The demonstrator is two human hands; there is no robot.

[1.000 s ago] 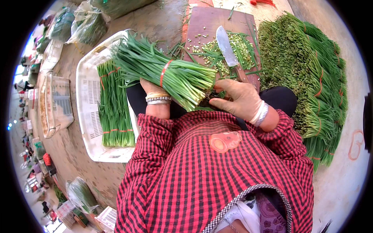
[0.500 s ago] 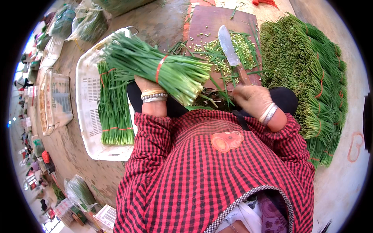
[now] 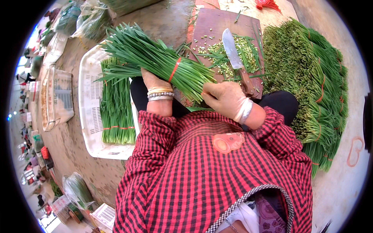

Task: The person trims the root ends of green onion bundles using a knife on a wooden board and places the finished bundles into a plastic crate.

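Note:
My left hand [image 3: 154, 81] is closed around a bundle of garlic chives [image 3: 163, 62] tied with a red band. It is held aslant, leaves toward the upper left over the basket and pale cut ends toward the lower right. At those ends is my right hand [image 3: 225, 97], its fingers bent in a pinch on the stalk ends. The knife [image 3: 232, 48] lies on the cutting board [image 3: 217, 21], its wooden handle just beyond my right hand. Chopped stalk ends [image 3: 246, 50] are scattered around the blade.
On the left stands a white plastic basket [image 3: 88, 128] with banded chive bundles [image 3: 118, 112] in it. A tall pile of chives [image 3: 295, 73] rises on the right. Farther left are another crate [image 3: 58, 97] and bagged greens [image 3: 91, 21].
My right hand has moved left from beside the knife handle to the bundle's cut ends. My left hand still holds the bundle, shifted slightly right. The knife stays on the board.

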